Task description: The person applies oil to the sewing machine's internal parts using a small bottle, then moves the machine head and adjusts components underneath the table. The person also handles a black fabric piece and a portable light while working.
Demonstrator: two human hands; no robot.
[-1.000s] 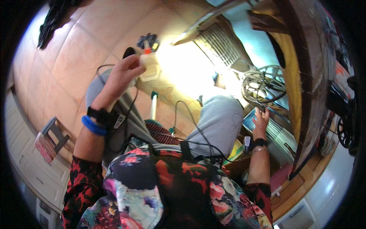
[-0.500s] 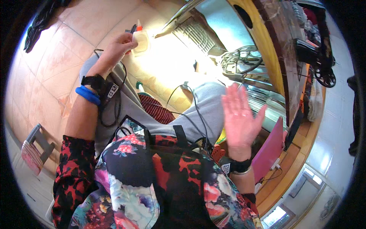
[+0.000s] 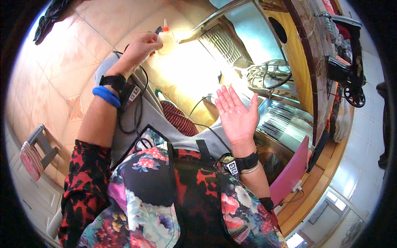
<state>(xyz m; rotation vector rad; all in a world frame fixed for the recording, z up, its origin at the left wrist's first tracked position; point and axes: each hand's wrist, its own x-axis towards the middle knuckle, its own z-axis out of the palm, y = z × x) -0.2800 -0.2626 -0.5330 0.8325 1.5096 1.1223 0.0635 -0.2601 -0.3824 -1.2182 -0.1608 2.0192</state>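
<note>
My left hand (image 3: 137,51) is closed on a see-through squeeze bottle (image 3: 167,44) with a red cap and a pointed nozzle. The bottle stands upright in the fingers, beyond my left knee, its body washed out by bright light. A small dark thing (image 3: 158,30) shows beside the cap; what it is I cannot tell. Over my right thigh, my right hand (image 3: 237,120) is held palm up with fingers stretched out, and nothing lies on it. The palm looks shiny. Grey trousers (image 3: 159,120) cover my legs, and a dark red striped cloth thing (image 3: 178,119) shows between them.
Ahead to the right stands a treadle table with a grid pedal (image 3: 222,44) and a spoked wheel (image 3: 269,75). A black machine (image 3: 347,72) sits on its top. Black cables (image 3: 142,89) hang by my left wrist. A pink panel (image 3: 291,169) and a small stool (image 3: 35,153) flank me.
My right hand has moved left and inward, its palm now turned up and sharper to see. The left hand still grips the bottle. The whole view has shifted slightly.
</note>
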